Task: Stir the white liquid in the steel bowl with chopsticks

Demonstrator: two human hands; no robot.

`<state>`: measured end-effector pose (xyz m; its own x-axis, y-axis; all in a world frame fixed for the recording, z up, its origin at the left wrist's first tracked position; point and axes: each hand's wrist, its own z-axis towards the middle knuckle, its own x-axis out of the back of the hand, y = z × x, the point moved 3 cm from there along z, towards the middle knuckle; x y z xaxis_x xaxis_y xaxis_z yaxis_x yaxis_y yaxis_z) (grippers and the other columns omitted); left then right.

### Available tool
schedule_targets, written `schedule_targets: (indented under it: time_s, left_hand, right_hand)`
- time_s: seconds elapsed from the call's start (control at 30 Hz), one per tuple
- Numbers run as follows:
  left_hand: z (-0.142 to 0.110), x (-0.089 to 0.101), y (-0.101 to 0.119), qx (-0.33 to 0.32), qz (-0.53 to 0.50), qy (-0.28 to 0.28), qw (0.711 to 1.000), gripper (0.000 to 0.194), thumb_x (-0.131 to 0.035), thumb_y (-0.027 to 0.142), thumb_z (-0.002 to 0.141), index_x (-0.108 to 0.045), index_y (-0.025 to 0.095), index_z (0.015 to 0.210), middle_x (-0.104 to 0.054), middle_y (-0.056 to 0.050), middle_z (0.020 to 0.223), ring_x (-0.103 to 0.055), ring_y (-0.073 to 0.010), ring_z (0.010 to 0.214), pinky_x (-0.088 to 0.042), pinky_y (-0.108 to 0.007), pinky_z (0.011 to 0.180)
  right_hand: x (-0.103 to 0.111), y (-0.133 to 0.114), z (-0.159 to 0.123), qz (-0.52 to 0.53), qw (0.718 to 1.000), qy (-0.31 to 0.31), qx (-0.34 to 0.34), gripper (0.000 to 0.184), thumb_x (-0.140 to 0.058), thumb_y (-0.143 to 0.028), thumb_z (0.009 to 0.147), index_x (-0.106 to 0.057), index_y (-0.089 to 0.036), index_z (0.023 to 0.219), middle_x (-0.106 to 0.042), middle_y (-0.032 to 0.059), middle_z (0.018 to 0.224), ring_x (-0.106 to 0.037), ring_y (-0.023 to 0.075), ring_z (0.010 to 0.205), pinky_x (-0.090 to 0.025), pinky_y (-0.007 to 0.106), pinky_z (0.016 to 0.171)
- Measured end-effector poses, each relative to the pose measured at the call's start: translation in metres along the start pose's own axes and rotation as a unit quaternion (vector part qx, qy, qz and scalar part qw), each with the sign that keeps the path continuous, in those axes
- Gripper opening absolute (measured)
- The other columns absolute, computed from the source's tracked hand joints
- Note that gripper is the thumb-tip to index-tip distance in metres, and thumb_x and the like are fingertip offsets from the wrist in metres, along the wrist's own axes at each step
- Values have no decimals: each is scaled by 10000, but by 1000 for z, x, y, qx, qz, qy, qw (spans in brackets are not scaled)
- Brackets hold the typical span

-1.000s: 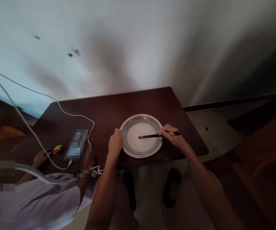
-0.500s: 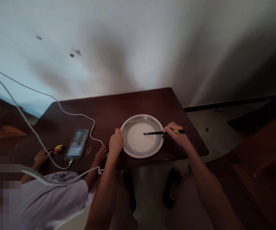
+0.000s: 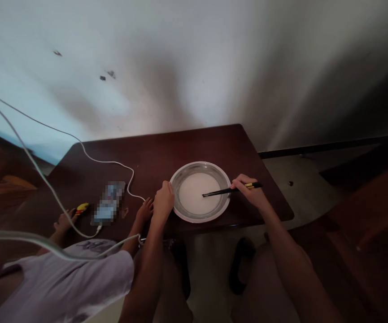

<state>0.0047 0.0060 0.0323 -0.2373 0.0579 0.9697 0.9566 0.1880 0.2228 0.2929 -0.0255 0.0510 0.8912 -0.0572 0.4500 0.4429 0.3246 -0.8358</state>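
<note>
A round metal basin [image 3: 225, 206] with a pale rim stands near the table's front edge. White, milky liquid [image 3: 197, 190] covers its bottom. My left hand [image 3: 163, 198] is closed on the basin's left rim. Held in my right hand [image 3: 250, 190], at the basin's right side, are black chopsticks [image 3: 220, 192] with gold bands near the top. They slant over the rim, and their tips meet the white liquid around its middle.
The dark brown table [image 3: 167, 148] stands against a wall [image 3: 197, 67]. Left lie a blurred-out phone [image 3: 109, 204] and a white cable [image 3: 113, 162]. Another person in a light shirt [image 3: 79, 278] leans in close at my left, one hand [image 3: 145, 210] by my forearm, the other near a yellow object [image 3: 81, 208].
The chopstick tips have moved toward me in the liquid, and the chopsticks now slope more. My left hand stays on the rim. The other person has shifted right, toward my arm.
</note>
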Motion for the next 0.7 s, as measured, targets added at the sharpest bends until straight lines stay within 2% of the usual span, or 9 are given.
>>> schedule_targets:
  time_s: [0.07, 0.13, 0.3, 0.47, 0.53, 0.63, 0.7]
  left_hand:
    - [0, 0, 0, 3, 0, 0, 1000, 347, -178, 327, 930, -483, 179, 1004, -659, -153, 855, -640, -288, 821, -414, -325, 646]
    - [0, 1, 0, 2, 0, 1, 1000, 342, -179, 325, 929, -480, 182, 1002, -660, -148, 855, -639, -289, 822, -415, -327, 647]
    - [-1, 2, 1, -2, 6, 0, 1000, 334, -184, 322, 928, -479, 182, 996, -660, -141, 833, -640, -284, 819, -417, -324, 647]
    - [0, 1, 1, -2, 12, 3, 1000, 333, -185, 320, 927, -480, 182, 997, -659, -137, 828, -642, -280, 813, -419, -326, 650]
    - [0, 0, 1, -1, 12, 2, 1000, 337, -181, 326, 928, -480, 186, 996, -657, -133, 828, -641, -280, 817, -423, -327, 652]
    - [0, 0, 0, -2, 12, 2, 1000, 346, -171, 329, 929, -478, 185, 998, -652, -133, 830, -640, -280, 823, -429, -327, 653]
    - [0, -1, 0, -2, 13, 2, 1000, 347, -169, 325, 929, -478, 180, 993, -650, -136, 830, -640, -276, 820, -430, -324, 652]
  right_hand:
    - [-5, -1, 0, -2, 999, -35, 16, 207, -509, -273, 841, -640, -223, 689, -659, 13, 723, -587, 170, 750, -434, 311, 717]
    - [-7, -2, 0, -15, 999, -40, 30, 164, -528, -270, 831, -652, -231, 730, -672, 14, 768, -586, 178, 799, -433, 316, 736]
    - [3, 1, 1, -13, 1000, 27, 4, 252, -485, -298, 856, -630, -219, 666, -643, 20, 697, -581, 172, 721, -435, 323, 716]
    - [-5, -1, -1, -4, 999, -35, 25, 184, -518, -287, 834, -650, -240, 716, -667, 12, 751, -589, 179, 778, -440, 320, 728]
    - [-4, -2, -1, -17, 999, -22, 32, 166, -524, -287, 830, -655, -244, 736, -669, 14, 770, -586, 183, 799, -437, 329, 740]
    - [2, 0, 0, -13, 1000, 23, 9, 233, -494, -297, 847, -637, -224, 678, -648, 18, 703, -583, 177, 735, -437, 331, 723]
    - [2, 1, 0, 0, 1000, 18, -2, 263, -480, -301, 854, -628, -217, 653, -642, 17, 678, -583, 171, 705, -440, 327, 709]
